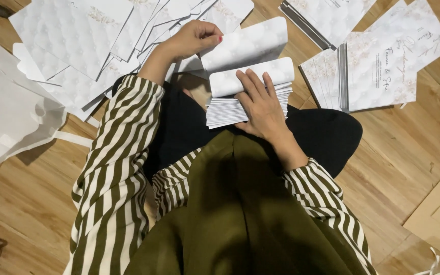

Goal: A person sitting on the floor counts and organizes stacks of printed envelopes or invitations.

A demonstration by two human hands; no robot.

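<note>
The person sits on a wooden floor [393, 168] with a stack of folded white cards [240, 104] resting on the lap, over black trousers [327, 135]. The right hand [260, 102] lies flat on top of that stack, fingers [255, 84] spread and straight, pressing down rather than gripping; this looks meant to keep the springy folded cards from fanning open. Just beyond those fingertips the top card curls upward, its quilted-pattern face showing.

The left hand [194, 38] is raised above and to the far side of the stack, fingers curled, pinching the edge of a single open card [248, 46] between thumb and fingertips. One nail shows red. The card arches from that pinch down toward the stack, so it seems to be held clear while the other hand steadies the pile.

Beyond the left hand's knuckles lies a loose scatter of flat white cards [77, 40]; beyond the right hand's fingertips, neater piles of printed cards [383, 66] with script and floral corners. A white paper bag [11, 112] lies well off to the left hand's outer side.

The striped sleeves [113, 168] and olive garment [230, 214] hide the lower lap. The thumb of the right hand is tucked out of view, and the stack's near edge is partly covered by the wrist.
</note>
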